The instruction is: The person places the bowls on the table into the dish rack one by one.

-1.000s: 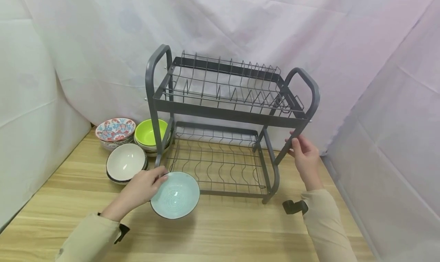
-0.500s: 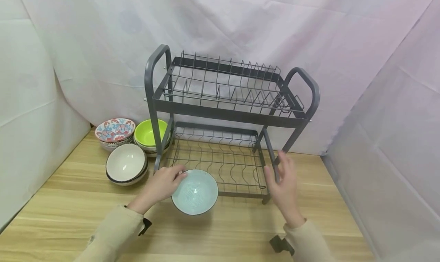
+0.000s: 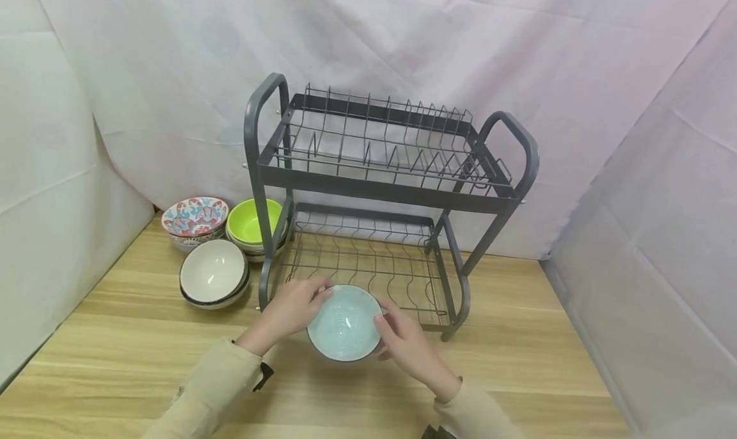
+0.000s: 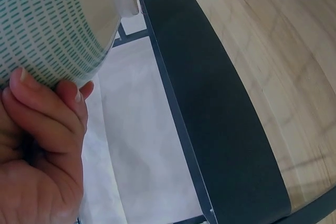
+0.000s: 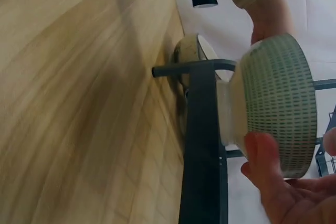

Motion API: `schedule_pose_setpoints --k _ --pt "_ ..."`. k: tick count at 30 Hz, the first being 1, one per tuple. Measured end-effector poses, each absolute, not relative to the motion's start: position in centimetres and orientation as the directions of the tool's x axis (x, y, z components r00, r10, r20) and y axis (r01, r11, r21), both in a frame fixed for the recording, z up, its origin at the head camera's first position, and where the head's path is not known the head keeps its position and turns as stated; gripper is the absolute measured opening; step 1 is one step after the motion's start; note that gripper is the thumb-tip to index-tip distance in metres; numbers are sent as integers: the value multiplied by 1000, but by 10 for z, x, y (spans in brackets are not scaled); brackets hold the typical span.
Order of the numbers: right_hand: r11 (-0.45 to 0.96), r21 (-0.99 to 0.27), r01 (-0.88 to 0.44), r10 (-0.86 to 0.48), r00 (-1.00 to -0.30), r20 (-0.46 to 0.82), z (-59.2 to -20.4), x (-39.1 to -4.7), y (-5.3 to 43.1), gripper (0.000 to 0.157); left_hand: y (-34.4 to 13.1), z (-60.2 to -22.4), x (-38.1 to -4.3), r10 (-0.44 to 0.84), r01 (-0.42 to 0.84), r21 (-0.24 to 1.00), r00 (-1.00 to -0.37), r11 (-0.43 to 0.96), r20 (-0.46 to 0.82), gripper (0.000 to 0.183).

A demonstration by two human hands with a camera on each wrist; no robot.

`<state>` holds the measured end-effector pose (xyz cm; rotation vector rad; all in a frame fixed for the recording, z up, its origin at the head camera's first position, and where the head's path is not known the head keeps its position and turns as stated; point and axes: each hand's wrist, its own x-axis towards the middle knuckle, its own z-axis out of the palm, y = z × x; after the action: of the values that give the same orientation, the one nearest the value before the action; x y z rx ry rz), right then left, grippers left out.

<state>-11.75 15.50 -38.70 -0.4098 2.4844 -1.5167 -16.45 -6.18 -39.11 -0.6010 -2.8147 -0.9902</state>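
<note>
A pale turquoise bowl (image 3: pixel 344 327) with a ringed inside and a dark rim is held in front of the dish rack's lower tier, tilted toward the head camera. My left hand (image 3: pixel 296 304) grips its left edge, thumb at the rim and fingers curled under. My right hand (image 3: pixel 405 343) holds the opposite side, its thumb over the rim. Green dashes cover the outside of the bowl (image 4: pixel 42 22) in the left wrist view. Fingers of the right hand (image 5: pixel 286 190) lie against the outer wall and near the foot in the right wrist view.
A dark grey two-tier dish rack (image 3: pixel 386 192) with wire slots stands behind the hands. Left of it are stacked bowls: a patterned red-and-blue bowl (image 3: pixel 194 216), a lime green bowl (image 3: pixel 244 223) and a white bowl (image 3: pixel 212 271). A white cloth (image 3: pixel 368 36) hangs behind the wooden table (image 3: pixel 530 362).
My left hand has carried the turquoise bowl to the right. My right hand has let go of the rack's right post, moved left and taken hold of the bowl's right side.
</note>
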Motion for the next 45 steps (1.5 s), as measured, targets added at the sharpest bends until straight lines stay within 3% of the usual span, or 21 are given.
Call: schedule_pose_setpoints --k 7,18,23,27,29,32,42,45 --pt "406 -902 -148 -334 -943 5 -395 -121 150 38 -62 -392 -163 339 393 584 -918 710 206 8" --pt "550 -793 -263 -279 -953 122 -401 -123 144 21 -64 -390 -158 377 393 613 -912 686 163 6" --pt "556 -785 -273 -245 -956 159 -402 -126 146 19 -70 -384 -156 369 330 658 -926 677 84 23" --pt "568 -777 -270 -219 -960 173 -402 -131 149 20 -91 -379 -158 211 295 557 -954 776 211 28" --pt "578 -770 -272 -209 -961 183 -402 -133 150 20 -104 -380 -161 98 258 462 -935 849 341 22" --pt "595 -757 -271 -203 -962 184 -401 -136 152 21 -120 -386 -164 -35 169 415 -897 894 441 21" --pt "517 -826 -227 -212 -968 133 -391 -142 151 20 -128 -390 -173 -18 154 516 -950 842 312 21" --pt "498 -842 -205 -226 -969 103 -389 -141 150 21 -124 -391 -169 -28 197 482 -907 854 420 20"
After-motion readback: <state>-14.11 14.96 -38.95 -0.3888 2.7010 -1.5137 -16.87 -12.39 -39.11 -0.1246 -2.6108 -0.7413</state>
